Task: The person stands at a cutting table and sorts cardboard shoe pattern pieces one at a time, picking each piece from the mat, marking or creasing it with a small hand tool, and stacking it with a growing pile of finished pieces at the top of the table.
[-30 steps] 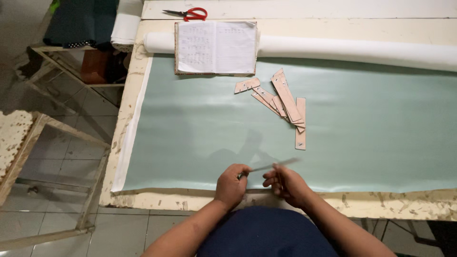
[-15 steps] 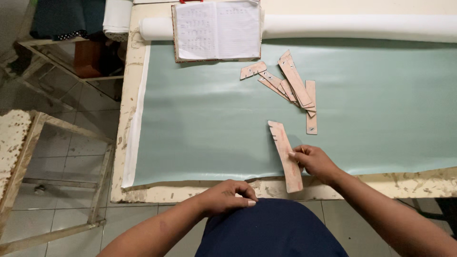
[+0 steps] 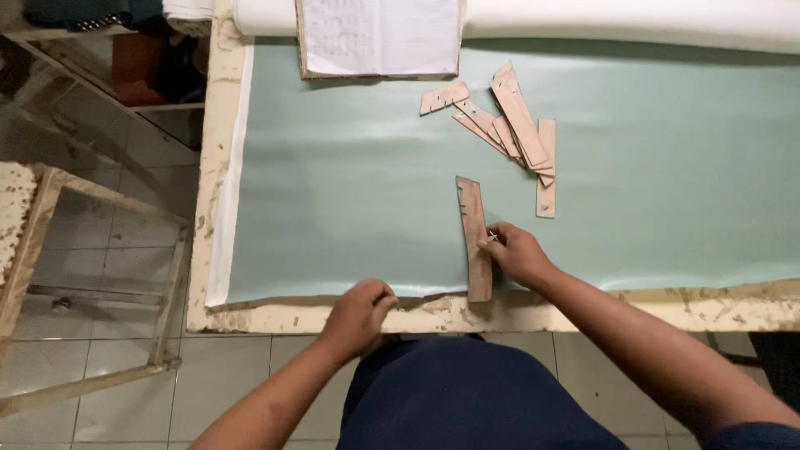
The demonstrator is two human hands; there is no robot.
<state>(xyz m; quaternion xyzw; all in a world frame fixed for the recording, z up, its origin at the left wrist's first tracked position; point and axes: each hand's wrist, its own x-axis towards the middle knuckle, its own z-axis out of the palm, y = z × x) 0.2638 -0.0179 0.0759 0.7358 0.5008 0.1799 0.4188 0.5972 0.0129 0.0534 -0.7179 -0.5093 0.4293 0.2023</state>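
- Head view: the right hand [image 3: 515, 252] rests on a long cardboard template [image 3: 475, 237] lying on pale green sheet material [image 3: 350, 183], fingers pinched, apparently around a small marking tool.
- The left hand [image 3: 360, 314] grips the sheet's near edge at the table rim [image 3: 250, 317].
- More templates [image 3: 517, 125] lie farther back.

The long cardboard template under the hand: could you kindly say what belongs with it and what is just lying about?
In use: long brown cardboard template; pale green sheet; right hand; left hand.
Lying about: pile of cardboard templates; open white notebook; white roll.
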